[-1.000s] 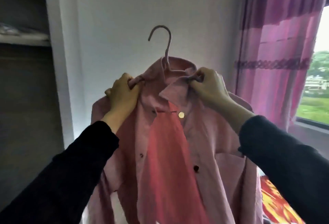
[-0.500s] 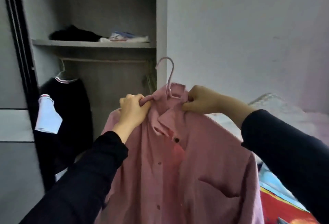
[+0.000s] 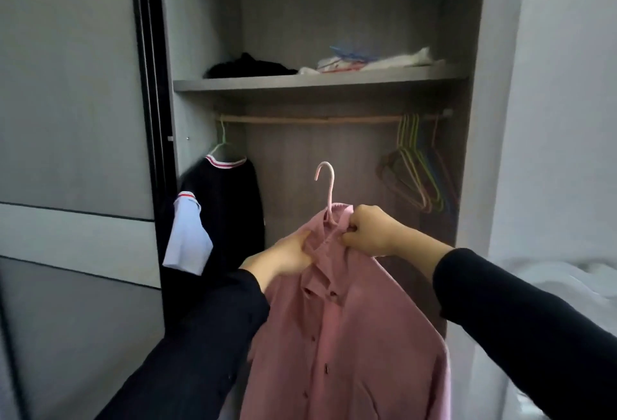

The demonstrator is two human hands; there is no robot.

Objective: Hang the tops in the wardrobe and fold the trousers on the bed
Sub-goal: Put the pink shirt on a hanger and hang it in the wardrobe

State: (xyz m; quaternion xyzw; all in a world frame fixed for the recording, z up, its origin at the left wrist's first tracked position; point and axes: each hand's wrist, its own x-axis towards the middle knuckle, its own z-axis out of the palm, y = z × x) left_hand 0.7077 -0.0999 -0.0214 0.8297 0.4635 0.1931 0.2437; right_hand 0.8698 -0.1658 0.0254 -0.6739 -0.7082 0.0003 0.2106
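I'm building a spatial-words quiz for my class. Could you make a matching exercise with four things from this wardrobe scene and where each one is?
Things
1. pink shirt
2. dark top
3. empty hangers
4. black bundle

Places
A. bunched at the right end of the rail
B. lying on the shelf, left side
C. held by the left hand and right hand, below the rail
D. hanging at the left end of the rail

Pairs: 1-C, 2-D, 3-A, 4-B
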